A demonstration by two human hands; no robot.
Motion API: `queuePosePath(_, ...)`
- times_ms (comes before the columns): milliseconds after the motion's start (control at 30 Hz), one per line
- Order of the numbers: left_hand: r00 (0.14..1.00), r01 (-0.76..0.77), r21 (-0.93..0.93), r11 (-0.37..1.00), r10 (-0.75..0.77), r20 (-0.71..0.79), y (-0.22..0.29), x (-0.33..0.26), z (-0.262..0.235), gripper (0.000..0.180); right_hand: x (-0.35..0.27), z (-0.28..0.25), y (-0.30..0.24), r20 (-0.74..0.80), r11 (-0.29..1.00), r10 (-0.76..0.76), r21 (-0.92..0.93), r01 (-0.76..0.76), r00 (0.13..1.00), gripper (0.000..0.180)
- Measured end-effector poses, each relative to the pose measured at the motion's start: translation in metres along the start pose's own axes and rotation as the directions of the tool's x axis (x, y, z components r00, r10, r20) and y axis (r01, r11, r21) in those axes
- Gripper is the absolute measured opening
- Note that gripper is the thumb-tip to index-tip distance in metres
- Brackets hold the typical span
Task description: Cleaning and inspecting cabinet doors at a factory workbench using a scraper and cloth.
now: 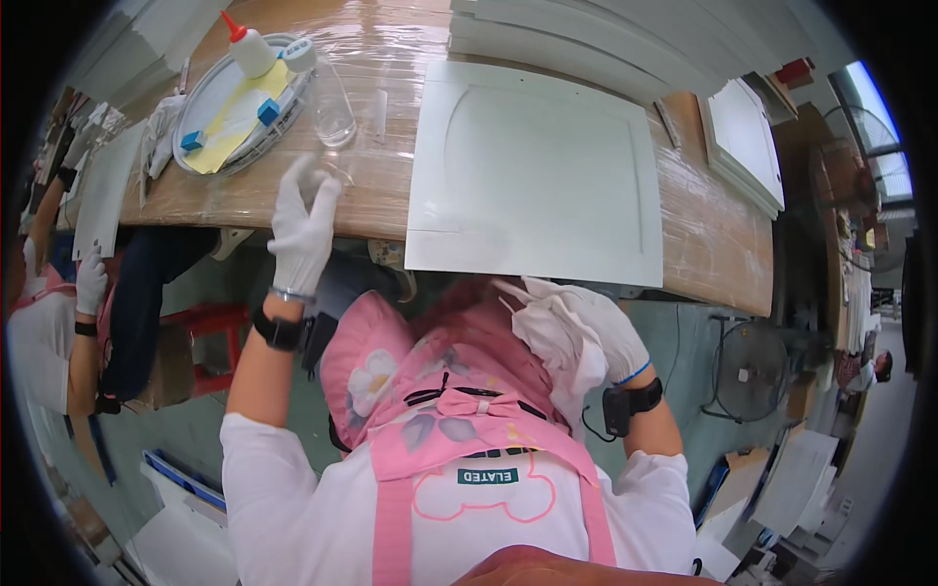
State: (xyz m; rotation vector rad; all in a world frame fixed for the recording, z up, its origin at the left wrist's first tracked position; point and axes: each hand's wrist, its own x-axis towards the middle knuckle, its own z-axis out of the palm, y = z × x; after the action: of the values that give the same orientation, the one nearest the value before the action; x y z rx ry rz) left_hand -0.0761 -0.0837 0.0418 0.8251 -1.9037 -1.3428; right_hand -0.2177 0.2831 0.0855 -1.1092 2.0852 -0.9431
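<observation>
Workshop floor, grey-green, below a wooden bench [703, 244] wrapped in clear film. Nearest: pink apron [459, 410]. Right hand [596, 332], gloved, fingers closed around a bunched white cloth [552, 337] just off the bench edge. Left hand [303, 230], gloved, fingers loosely spread, holding nothing, at the bench edge below a clear glass jar [330, 107]. White recessed door panel [535, 176] flat on the bench between the hands. Beyond: round tray [200, 107] with yellow sheet, blue blocks; red-tipped glue bottle [249, 47]; stacked white panels [747, 142]. Another person's gloved hand [90, 281] far left.
</observation>
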Motion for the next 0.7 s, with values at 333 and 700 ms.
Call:
queuePosePath(333, 0.785, 0.491, -0.121, 0.863, -0.379, 0.489, -0.020, -0.090, 0.021, 0.035, 0.032, -0.023, -0.006, -0.262, 0.700, -0.185, -0.711, -0.060, 0.947, 0.040)
queuePosePath(700, 0.626, 0.728, -0.474, 0.495, -0.199, 0.754, -0.043, -0.085, 0.041, 0.034, 0.122, 0.075, -0.072, 0.075, 0.763, -0.280, -0.588, 0.269, 0.957, 0.013)
